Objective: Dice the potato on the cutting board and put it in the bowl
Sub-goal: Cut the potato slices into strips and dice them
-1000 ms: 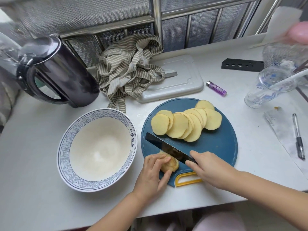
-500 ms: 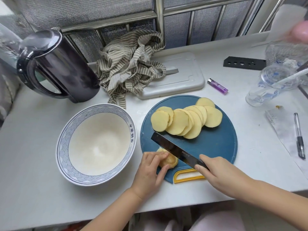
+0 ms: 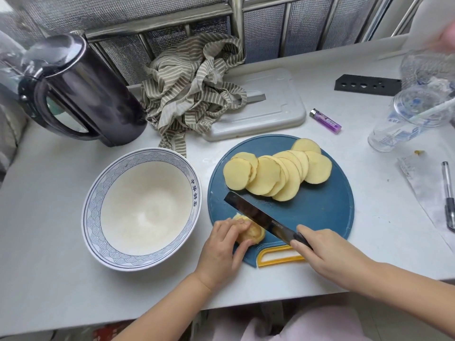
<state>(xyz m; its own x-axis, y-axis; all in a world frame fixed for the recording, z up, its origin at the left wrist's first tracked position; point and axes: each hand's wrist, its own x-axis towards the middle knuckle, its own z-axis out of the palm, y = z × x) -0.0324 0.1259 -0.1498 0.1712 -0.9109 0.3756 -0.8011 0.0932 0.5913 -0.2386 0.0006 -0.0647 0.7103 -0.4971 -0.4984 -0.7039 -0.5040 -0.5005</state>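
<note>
A round blue cutting board (image 3: 320, 207) with a yellow handle lies in front of me. Several round potato slices (image 3: 275, 173) overlap in a row across its far half. At the board's near left edge my left hand (image 3: 224, 244) grips the small remaining potato piece (image 3: 254, 233). My right hand (image 3: 322, 252) holds the handle of a dark knife (image 3: 256, 215), whose blade runs diagonally just right of that piece. Left of the board stands a white bowl (image 3: 98, 193) with a blue patterned rim, nothing in it.
A black kettle (image 3: 81, 92) stands at the far left, a striped cloth (image 3: 194, 92) and a grey board (image 3: 270, 112) behind. A purple lighter (image 3: 325, 120), plastic cup (image 3: 406, 116), black strip (image 3: 366, 81) and pen (image 3: 448, 195) lie right. The table's front edge is near.
The knife blade has lifted off the potato piece and shifted a little to the right and away. My left hand still holds the piece in the same spot.
</note>
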